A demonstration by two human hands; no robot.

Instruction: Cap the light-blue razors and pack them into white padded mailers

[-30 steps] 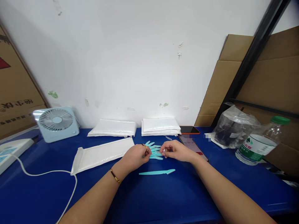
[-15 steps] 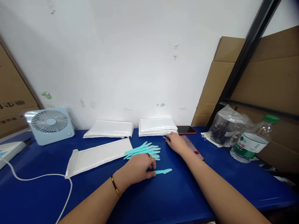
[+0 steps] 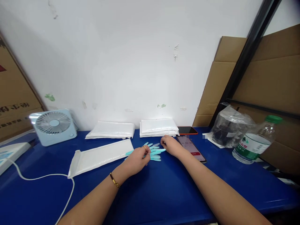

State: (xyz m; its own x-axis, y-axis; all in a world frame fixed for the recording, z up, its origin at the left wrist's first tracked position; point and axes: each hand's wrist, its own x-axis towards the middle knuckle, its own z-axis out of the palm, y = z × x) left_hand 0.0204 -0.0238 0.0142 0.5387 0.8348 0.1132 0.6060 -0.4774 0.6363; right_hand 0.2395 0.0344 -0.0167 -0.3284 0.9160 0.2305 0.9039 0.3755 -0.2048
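Several turquoise eyebrow razors [image 3: 155, 159] lie fanned in a pile at the middle of the blue table. My left hand [image 3: 137, 159], wearing a ring and a bracelet, is over the pile with its fingers pinched. One turquoise razor [image 3: 161, 150] sticks out to the right from those fingers, its blade end over the others. My hand hides the handles. Just right of the pile is my right hand [image 3: 170, 145], fingers curled together near the razor's tip. Whether it holds anything small is hidden.
A white padded mailer [image 3: 100, 157] lies left of the razors. Two mailer stacks [image 3: 112, 128] [image 3: 159, 126] sit by the wall. Two phones [image 3: 191, 148] [image 3: 187, 130] are on the right, beyond them a bagged cup [image 3: 228, 128] and water bottle [image 3: 253, 142]. A fan [image 3: 55, 125] and white cable [image 3: 42, 178] are left.
My left hand has lifted the single razor from the table front and brought it back over the pile. My right hand has moved slightly left and nearer, toward the razor's tip.
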